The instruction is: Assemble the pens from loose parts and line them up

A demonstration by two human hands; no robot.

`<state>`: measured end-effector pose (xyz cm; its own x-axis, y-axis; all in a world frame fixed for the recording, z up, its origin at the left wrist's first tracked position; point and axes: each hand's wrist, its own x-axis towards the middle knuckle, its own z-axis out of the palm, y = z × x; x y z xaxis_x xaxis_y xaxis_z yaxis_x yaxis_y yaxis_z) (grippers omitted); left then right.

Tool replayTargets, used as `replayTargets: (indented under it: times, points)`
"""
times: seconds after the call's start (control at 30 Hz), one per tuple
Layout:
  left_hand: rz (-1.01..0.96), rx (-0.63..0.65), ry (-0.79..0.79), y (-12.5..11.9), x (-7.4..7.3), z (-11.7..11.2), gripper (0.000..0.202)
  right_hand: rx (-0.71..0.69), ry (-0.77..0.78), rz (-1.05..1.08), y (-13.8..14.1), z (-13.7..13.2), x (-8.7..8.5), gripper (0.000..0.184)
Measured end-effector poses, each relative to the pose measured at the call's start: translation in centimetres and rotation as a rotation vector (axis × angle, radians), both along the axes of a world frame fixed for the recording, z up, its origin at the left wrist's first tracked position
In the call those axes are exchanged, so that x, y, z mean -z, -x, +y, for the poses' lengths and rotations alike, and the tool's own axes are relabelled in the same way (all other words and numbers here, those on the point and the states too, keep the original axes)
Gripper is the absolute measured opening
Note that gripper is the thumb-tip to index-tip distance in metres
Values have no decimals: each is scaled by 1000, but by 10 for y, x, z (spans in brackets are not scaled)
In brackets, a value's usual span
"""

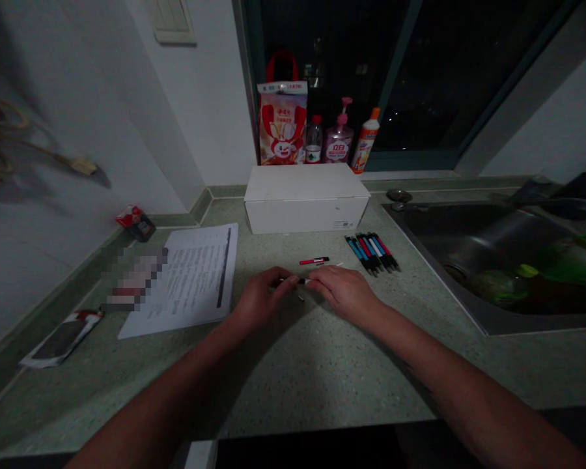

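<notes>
Pen [293, 281], slim, dark, level, pinched between left hand [261, 301], right hand [344, 293]

pink pump bottle [338, 140]: label in red characters, reads 立白.
red-and-white bag [282, 124]: printed characters, too blurred to read.
printed sheet [195, 277]: lines of text, too small to read.
white box [305, 198]: small sticker, unreadable.

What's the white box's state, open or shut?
Shut: the white box has its lid flat and flush on top.
</notes>
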<state>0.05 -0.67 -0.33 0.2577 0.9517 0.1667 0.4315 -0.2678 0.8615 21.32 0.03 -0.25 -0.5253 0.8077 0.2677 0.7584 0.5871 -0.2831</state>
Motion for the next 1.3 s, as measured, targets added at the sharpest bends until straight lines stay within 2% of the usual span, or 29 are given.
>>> replayTargets:
  times: [0.17, 0.3, 0.43, 0.6, 0.8, 0.93, 1.0, 1.07, 1.13, 1.2, 1.23, 1.3]
  points:
    - [-3, 3, -125, 1, 3, 1, 12, -10, 18, 17, -1, 0, 2, 27]
    - [39, 14, -108, 2, 4, 2, 14, -1, 0, 11, -2, 1, 3, 29]
    - [78, 40, -200, 3, 5, 3, 11, -9, 9, -2, -2, 1, 3, 29]
    - [122, 54, -191, 5, 9, 5, 14, -16, -10, -22, -2, 0, 0, 28]
    - [209, 164, -422, 11, 2, 6, 12, -75, 102, 78, -4, 1, -2, 23]
    - [276, 194, -456, 11, 1, 6, 13, -96, 187, 148, -6, 3, 0, 21]
    - [263, 165, -435, 11, 5, 6, 15, -81, 204, 177, -6, 4, 1, 21]
    - [212, 74, -413, 10, 9, 7, 31, -21, 209, 212, -7, 6, 2, 22]
    - [172, -51, -414, 11, 11, 9, 49, 83, 201, 295, -8, 9, 5, 23]
    - [210, -95, -435, 12, 12, 10, 45, 168, 214, 463, -9, 14, 9, 23]
    - [262, -56, -448, 12, 12, 10, 37, 185, 242, 576, -9, 17, 12, 23]
    - [395, 109, -469, 10, 12, 9, 25, 185, 337, 816, -9, 23, 19, 24]
